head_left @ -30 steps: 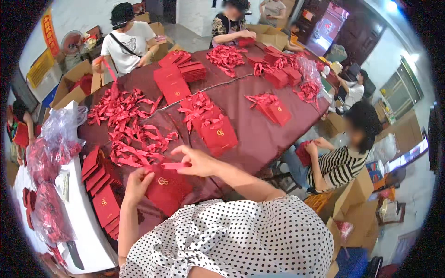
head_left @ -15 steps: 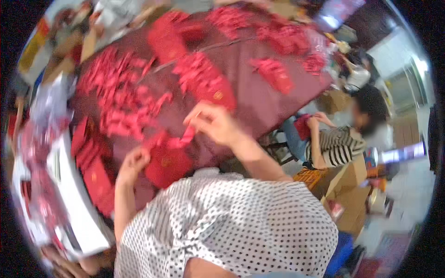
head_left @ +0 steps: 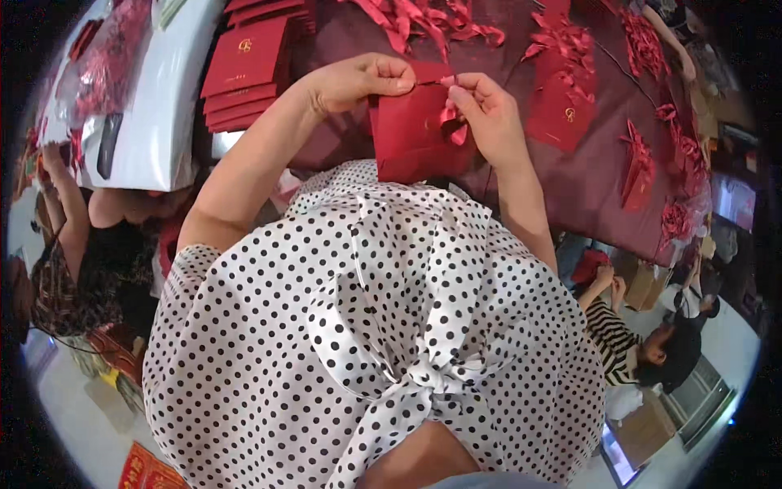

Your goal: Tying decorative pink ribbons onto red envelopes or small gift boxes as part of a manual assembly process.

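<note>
A red paper gift bag [head_left: 411, 143] with a small gold emblem hangs upright between my hands, close to my body. My left hand [head_left: 362, 83] is closed, its thumb and fingers pinching the bag's upper left edge. At the upper right edge, my right hand [head_left: 489, 112] pinches a shiny red ribbon [head_left: 454, 133] between thumb and fingertips. The ribbon's loose end dangles over the bag's front. How it joins the bag is hidden by my fingers.
Flat red bags [head_left: 244, 69] lie stacked to the left on the maroon tablecloth [head_left: 582, 191]. Red ribbons [head_left: 423, 20] lie beyond my hands. More bags with ribbons [head_left: 562, 102] lie right. A white table [head_left: 163, 98] stands left; a person in a striped top [head_left: 611, 338] sits at right.
My left hand has come onto the bag's top edge, and my right hand has brought the ribbon to the bag. The bag is now raised upright. The head view has shifted.
</note>
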The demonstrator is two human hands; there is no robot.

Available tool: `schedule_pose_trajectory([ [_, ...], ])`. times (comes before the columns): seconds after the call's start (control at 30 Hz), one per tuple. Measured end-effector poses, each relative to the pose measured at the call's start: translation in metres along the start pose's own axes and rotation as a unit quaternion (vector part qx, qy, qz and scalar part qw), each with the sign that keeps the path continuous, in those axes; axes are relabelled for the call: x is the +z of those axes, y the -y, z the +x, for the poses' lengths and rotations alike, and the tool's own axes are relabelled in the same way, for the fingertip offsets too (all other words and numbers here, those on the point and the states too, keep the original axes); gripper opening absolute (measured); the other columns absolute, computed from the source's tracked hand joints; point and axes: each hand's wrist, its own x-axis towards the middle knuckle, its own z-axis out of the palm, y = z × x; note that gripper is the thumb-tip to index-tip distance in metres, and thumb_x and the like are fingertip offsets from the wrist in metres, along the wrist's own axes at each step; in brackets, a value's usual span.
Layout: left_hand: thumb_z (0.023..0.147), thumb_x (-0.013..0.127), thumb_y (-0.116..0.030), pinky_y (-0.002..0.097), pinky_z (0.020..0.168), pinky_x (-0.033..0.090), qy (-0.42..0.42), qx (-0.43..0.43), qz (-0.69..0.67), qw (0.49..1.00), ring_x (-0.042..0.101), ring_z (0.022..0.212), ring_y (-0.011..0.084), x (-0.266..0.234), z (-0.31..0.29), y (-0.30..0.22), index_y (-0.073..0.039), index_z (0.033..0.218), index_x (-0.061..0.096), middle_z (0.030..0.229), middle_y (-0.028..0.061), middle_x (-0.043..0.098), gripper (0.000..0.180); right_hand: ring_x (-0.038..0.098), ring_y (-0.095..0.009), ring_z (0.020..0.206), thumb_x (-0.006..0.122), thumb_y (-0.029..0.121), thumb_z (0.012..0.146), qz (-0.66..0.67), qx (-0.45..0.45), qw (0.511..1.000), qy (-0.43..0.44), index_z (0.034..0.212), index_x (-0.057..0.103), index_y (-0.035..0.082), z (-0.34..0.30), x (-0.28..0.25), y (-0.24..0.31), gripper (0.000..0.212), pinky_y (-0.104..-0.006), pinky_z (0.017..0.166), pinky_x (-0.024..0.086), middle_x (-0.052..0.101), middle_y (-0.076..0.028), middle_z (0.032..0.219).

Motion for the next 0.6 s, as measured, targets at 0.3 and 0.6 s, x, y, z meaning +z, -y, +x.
schedule_pose_trajectory([
  [0.3,0.086,0.057,-0.021,0.0163,0.063,0.028,-0.014,0.008,0.057,0.998,0.036,0.068,0.0002,0.004,-0.002,-0.01,-0.009,0.078,0.051,0.073,-0.0101,0.044,0.015,0.058,-0.009,0.078,0.064,0.011,0.08,-0.142,-0.06,0.988,0.005,0.094,0.065,0.002,-0.007,0.014,0.008,0.017,-0.0227,0.066,0.045,0.065,-0.008,0.085],
  [0.6,0.087,0.059,-0.024,0.0161,0.066,0.037,-0.033,0.005,0.055,0.998,0.047,0.072,-0.0002,-0.005,0.001,0.003,-0.006,0.085,0.058,0.078,-0.0071,0.056,0.018,0.056,-0.005,0.063,0.066,0.013,0.079,-0.071,-0.005,0.996,-0.055,0.087,0.067,0.002,-0.007,0.024,0.003,0.015,-0.0211,0.058,0.045,0.065,-0.005,0.07],
])
